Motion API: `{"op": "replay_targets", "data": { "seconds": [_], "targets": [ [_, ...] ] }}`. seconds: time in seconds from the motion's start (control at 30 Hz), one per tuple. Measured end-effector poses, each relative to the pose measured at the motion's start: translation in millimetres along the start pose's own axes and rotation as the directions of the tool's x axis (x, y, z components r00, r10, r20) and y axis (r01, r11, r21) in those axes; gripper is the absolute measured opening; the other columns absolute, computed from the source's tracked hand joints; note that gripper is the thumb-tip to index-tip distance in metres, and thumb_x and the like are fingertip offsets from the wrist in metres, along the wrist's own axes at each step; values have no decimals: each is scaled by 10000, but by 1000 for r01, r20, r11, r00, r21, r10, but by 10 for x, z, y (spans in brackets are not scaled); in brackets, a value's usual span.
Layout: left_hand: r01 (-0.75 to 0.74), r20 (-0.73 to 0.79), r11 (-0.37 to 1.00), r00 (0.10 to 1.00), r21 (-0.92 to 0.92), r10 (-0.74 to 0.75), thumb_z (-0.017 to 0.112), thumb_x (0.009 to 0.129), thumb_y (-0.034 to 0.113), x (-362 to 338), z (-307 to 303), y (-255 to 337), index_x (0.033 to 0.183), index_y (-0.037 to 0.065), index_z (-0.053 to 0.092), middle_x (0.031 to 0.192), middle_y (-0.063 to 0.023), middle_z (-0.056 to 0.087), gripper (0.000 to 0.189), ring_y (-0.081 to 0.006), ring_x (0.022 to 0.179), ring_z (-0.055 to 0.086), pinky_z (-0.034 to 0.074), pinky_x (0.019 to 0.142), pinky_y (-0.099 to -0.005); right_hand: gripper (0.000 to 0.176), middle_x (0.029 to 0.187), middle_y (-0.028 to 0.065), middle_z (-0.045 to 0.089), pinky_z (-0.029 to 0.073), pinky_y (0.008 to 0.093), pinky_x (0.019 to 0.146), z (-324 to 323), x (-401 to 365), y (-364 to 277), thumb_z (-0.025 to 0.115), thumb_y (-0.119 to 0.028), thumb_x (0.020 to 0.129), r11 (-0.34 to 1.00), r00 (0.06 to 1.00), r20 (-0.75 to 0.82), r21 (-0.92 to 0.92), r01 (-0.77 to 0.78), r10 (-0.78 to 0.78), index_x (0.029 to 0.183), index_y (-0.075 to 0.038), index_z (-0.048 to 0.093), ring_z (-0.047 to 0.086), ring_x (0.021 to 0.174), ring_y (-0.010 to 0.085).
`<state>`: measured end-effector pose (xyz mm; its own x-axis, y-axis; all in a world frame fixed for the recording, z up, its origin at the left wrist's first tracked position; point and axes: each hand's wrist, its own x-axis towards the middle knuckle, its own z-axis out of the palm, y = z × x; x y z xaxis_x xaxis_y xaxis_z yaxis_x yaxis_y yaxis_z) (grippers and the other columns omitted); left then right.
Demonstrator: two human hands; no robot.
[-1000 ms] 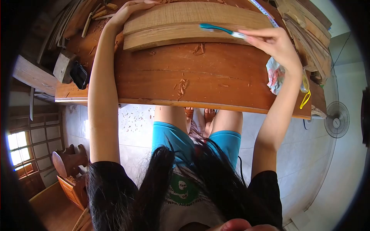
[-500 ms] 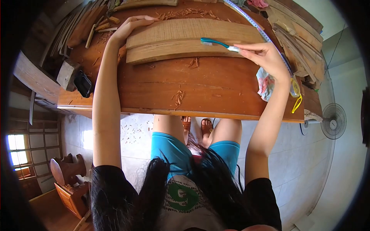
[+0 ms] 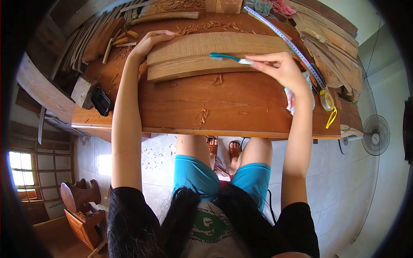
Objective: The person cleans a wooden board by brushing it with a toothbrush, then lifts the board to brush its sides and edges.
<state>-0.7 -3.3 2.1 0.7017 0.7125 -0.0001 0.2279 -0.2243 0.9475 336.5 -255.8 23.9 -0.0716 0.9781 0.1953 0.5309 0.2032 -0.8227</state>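
Observation:
A curved wooden board [image 3: 185,71] lies across the brown table [image 3: 172,103], its pale front edge facing me. My left hand [image 3: 152,42] rests at the board's far left end, fingers bent over its top edge and pressed together. Between the thumb and fingers of my right hand [image 3: 279,71] is the white handle end of a teal toothbrush [image 3: 228,57]. The toothbrush head points left, over the middle of the board, with its bristles turned down. Whether the bristles touch the wood I cannot tell.
Wood shavings [image 3: 211,26] lie behind the board. A tape measure [image 3: 327,99] with its blade drawn out, a crumpled cloth [image 3: 291,101] and wood planks [image 3: 335,56] are on the right. On the left are a black tray [image 3: 101,102], a wood block [image 3: 83,91] and more strips.
My right hand has moved left along the board with the toothbrush. The view has shifted a little, so the table sits slightly lower and further right. My left hand stays at the board's left end.

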Motion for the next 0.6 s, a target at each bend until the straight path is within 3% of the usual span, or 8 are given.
{"op": "replay_targets", "data": {
  "seconds": [0.1,0.17,0.23,0.3,0.43,0.47,0.6],
  "targets": [
    [-2,-8,1000,1000,-14,2,631,943,271,-7,20,10,1181,62,721,1037,-40,713,329,-118,931,649,492,837,-244,269,1008,50,774,514,241,803,131,15,-180,733,-181,928,1000,1000,6,-29,-6,6,1183,-97,745,649,864,55],
    [-2,-13,1000,1000,-7,2,634,940,268,-32,32,42,1175,58,723,1029,-40,713,327,-116,924,646,491,836,-244,269,1014,55,774,517,241,806,14,-8,-177,737,-171,924,986,996,-7,-139,-94,94,1181,-93,745,653,868,58],
    [14,-14,999,1000,-37,-14,638,935,258,-45,29,56,1160,51,726,1026,-36,712,318,-116,921,643,489,836,-243,265,1018,61,774,518,238,808,-51,-23,-136,738,-161,920,990,996,-19,-115,-87,85,1176,-91,747,656,867,59],
    [10,-4,999,1000,-49,-11,640,933,254,-28,27,47,1156,49,727,1029,-37,711,315,-116,924,642,489,836,-242,256,1019,69,775,519,233,809,-43,-37,-55,736,-153,918,999,999,-35,42,17,-16,1166,-91,752,660,859,59],
    [11,-14,999,1000,-37,-11,636,939,249,-12,24,25,1155,49,727,1024,-36,711,308,-115,921,643,490,830,-241,256,1028,95,773,519,248,829,238,36,-174,739,-157,911,998,998,-27,8,59,-58,1155,-83,753,674,867,81],
    [11,-11,999,1000,-43,-11,636,941,248,-4,20,13,1155,49,727,1025,-36,711,306,-115,922,643,489,829,-241,255,1026,92,774,518,259,821,299,38,-244,735,-154,915,988,993,-41,-111,104,-109,1161,-90,748,675,867,87],
    [-8,-6,1000,1000,-30,7,632,946,248,-1,22,18,1152,48,728,1024,-38,712,302,-116,919,645,490,832,-241,256,1023,91,774,517,256,795,318,60,-276,736,-137,911,996,997,14,-40,79,-78,1165,-103,746,672,859,77]
  ]
}}
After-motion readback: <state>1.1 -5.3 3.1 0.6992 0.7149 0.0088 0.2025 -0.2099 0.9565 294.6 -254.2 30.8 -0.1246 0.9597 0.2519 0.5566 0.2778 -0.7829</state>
